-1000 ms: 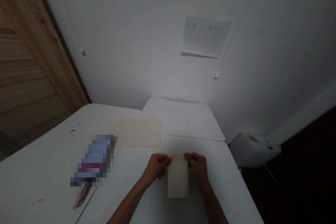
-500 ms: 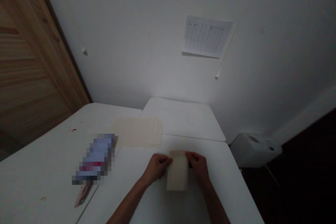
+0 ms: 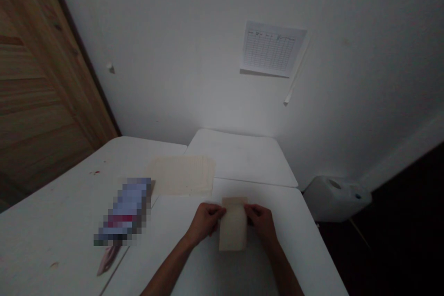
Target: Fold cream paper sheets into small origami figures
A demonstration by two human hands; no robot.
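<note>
Between my two hands is a small tan paper envelope (image 3: 233, 229), upright in view with a narrow flap or fold across its top. My left hand (image 3: 205, 221) is closed, thumb and fingertips pinching the envelope's upper left edge. On the opposite side, my right hand (image 3: 260, 218) pinches the upper right edge, its other fingers curled. Beyond my hands, flat beige paper sheets (image 3: 182, 175) lie in a low stack, their right edges slightly offset. The fingertips behind the envelope are hidden.
White tables (image 3: 166, 245) meet at visible seams. To the left lies a pixelated bluish object (image 3: 128, 203) with a pinkish handle-like end (image 3: 107, 259). A printed chart (image 3: 272, 48) hangs on the wall. A white plastic container (image 3: 336, 199) stands right of the table; a wooden door (image 3: 45, 78) is left.
The envelope has shifted very slightly left and its top fold shows a little more plainly. My right fingers sit slightly lower along its edge; my left hand has hardly moved.
</note>
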